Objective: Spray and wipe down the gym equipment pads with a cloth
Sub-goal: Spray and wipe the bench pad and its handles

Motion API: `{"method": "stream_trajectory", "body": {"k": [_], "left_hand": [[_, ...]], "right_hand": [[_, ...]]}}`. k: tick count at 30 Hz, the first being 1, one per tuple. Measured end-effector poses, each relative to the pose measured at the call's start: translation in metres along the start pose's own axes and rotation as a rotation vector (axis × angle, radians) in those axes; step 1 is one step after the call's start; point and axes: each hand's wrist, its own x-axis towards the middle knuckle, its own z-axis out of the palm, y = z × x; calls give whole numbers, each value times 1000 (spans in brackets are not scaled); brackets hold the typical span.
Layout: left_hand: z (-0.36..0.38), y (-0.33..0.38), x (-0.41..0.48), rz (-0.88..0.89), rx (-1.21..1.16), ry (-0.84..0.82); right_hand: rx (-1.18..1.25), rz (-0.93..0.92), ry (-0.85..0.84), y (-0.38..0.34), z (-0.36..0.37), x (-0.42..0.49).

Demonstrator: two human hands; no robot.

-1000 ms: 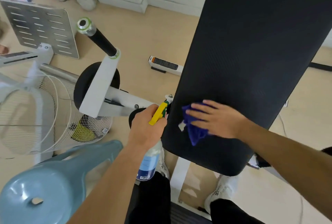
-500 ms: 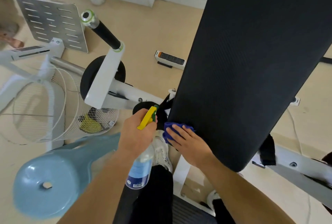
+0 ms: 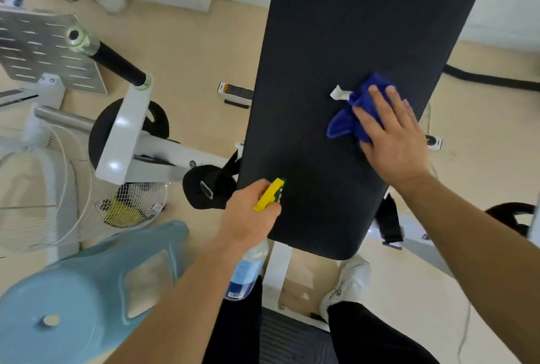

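While I stand at the near end of the pad (image 3: pixel 350 27), my left hand (image 3: pixel 248 213) is the closest thing to me, its fingers curled tight round the neck of the bottle (image 3: pixel 247 270). The bottle hangs below my fist, beside my leg, with its yellow nozzle (image 3: pixel 270 194) just over the pad's near left corner. I judge I hold it there so that a fresh squirt is ready without the bottle crossing the cloth's path. To my left, low down, sits a pale blue stool (image 3: pixel 73 290), and beyond it a white fan (image 3: pixel 58 182), both well apart from the work.

Further up the pad, near its right edge, my right hand (image 3: pixel 391 135) lies flat, fingers straight and close together, not gripping. It presses the cloth (image 3: pixel 347 121) down onto the black surface. The cloth is bunched under my palm and fingers, with a blue fold and a white tag sticking out to the left. A flat hand spreads the pressure, so more cloth meets the pad on each pass.

Most of the pad stretches away past my fingertips, and I judge that length is yet to be wiped.
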Motion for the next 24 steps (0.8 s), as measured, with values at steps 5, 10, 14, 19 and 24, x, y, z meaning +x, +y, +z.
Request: {"method": "stream_trajectory", "body": {"k": [5,10,14,19,24], "left_hand": [[20,15,1,17,30,12],[39,24,4,53,139,-48],[60,31,4,80,199,-96],[89,43,-6,98,198,-122],[110,54,-8,126,170,-99]], "right_hand": [[15,-321,-164,-43,41,-117],[31,-524,-301,-31,42,-169],[58,-211,-115,14,23,-101],[106,109,18,64,-23,-26],[147,110,53,78,-45,9]]}}
